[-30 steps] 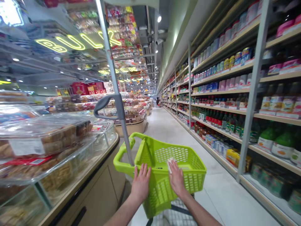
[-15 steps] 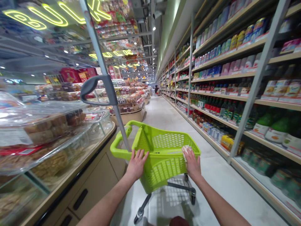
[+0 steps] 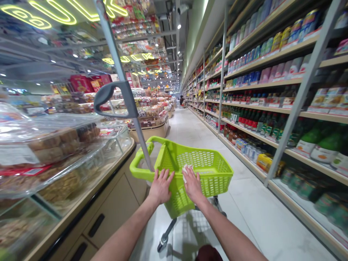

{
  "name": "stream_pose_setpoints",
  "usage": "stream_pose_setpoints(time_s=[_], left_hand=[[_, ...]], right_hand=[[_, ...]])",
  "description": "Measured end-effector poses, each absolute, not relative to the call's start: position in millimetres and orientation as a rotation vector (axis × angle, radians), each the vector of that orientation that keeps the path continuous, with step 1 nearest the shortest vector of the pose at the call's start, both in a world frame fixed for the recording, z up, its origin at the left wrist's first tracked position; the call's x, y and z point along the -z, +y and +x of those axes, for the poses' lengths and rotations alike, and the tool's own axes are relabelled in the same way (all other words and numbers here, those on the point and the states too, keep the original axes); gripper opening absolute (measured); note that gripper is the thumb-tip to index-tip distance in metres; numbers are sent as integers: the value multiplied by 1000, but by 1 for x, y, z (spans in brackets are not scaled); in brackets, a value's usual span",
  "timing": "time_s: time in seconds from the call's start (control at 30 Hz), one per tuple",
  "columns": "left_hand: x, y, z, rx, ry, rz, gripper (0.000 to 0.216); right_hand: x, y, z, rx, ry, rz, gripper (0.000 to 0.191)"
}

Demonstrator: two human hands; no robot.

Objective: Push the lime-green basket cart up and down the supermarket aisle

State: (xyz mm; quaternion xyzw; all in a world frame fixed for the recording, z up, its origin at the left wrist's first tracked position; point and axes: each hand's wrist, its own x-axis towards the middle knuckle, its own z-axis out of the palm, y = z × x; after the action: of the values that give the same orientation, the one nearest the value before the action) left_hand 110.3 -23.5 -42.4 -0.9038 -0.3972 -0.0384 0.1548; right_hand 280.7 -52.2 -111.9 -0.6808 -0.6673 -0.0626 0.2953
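Observation:
In the head view a lime-green shopping cart (image 3: 209, 163) with a perforated basket stands in front of me. My left hand (image 3: 161, 185) rests at the basket's near rim, fingers hooked over the edge close to the handle end. Pressed on the same rim, a little to the right, my right hand (image 3: 192, 183) has a white cloth or tissue (image 3: 187, 168) bunched under its fingers. A grey upright pole with a looped grey handle (image 3: 116, 99) rises behind the cart's left end. Below the basket, parts of the grey frame and a caster (image 3: 163, 241) show.
Shelves (image 3: 255, 132) of cans and bottles line the right side. On the left runs a wooden counter (image 3: 114, 203) with clear-lidded food packs (image 3: 54, 141). A tiled aisle (image 3: 181, 123) leads away between them, with a person (image 3: 181, 101) far down it.
My right hand has slid left along the near rim with the white cloth, from the basket's far right end to near my left hand. The left hand stays in place.

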Motion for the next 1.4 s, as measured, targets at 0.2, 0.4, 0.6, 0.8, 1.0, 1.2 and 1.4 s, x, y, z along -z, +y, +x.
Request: stream_pose_setpoints(time_s=[0.2,0.4,0.6,0.8,1.0,1.2,1.4], left_hand=[[46,-25,112,193,-1157,-2612,76],[53,-27,115,282,-1163,-2601,74],[52,-28,111,283,-1169,-2607,73],[55,-27,102,287,-1167,-2607,71],[54,-28,94,277,-1167,-2601,70],[56,-31,92,239,-1169,-2549,68],[66,-34,93,253,-1198,-2493,60]], right_hand=[[115,-64,314,203,-1762,-1894,62],[112,-61,316,179,-1717,-1887,58],[117,-60,310,213,-1702,-1898,58],[124,-61,302,249,-1702,-1907,61],[124,-65,297,254,-1761,-1881,65],[126,-71,296,276,-1783,-1851,68],[128,-77,297,293,-1803,-1802,69]])
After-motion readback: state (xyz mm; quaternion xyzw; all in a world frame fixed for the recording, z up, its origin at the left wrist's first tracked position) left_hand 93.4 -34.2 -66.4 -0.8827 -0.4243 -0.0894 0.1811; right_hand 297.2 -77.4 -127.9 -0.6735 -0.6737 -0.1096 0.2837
